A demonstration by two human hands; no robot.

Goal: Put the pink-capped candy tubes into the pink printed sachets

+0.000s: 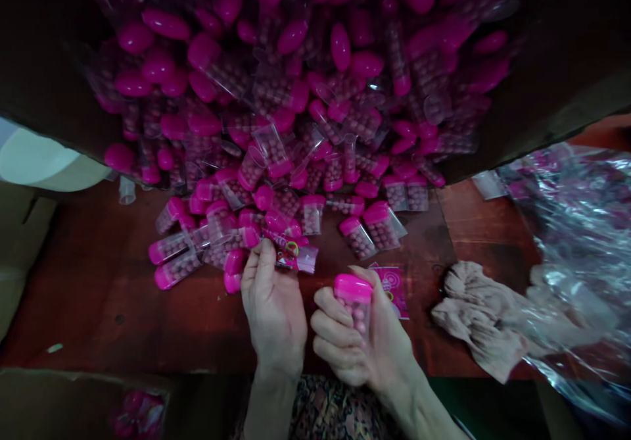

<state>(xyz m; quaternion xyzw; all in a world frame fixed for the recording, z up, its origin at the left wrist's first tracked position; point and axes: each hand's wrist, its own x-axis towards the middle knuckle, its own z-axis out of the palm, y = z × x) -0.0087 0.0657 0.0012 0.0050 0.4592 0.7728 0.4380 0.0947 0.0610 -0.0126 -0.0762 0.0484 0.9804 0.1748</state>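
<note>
From the head view, a red-brown wooden table (113,295) ran across the scene in dim light, and what a heap of pink-capped containers (273,150) spilled onto it! Off to the right lay a crumpled pale cloth (473,315) beside glossy clear plastic (586,216). And there, front and centre, the left hand (276,315) had its thumb and fingertips pinched on a small printed wrapper (288,254), the rest of the palm open. The right hand (359,335) was curled firmly around one clear container (353,289), upright, pink cap uppermost, beads showing inside. Just behind that hand, a flat pink printed piece (394,289) lay on the wood. The step in hand looked like handling one wrapper alongside one container, the two apart; bringing them together would have called for a light pinch, a steady grip and careful lining-up.
</note>
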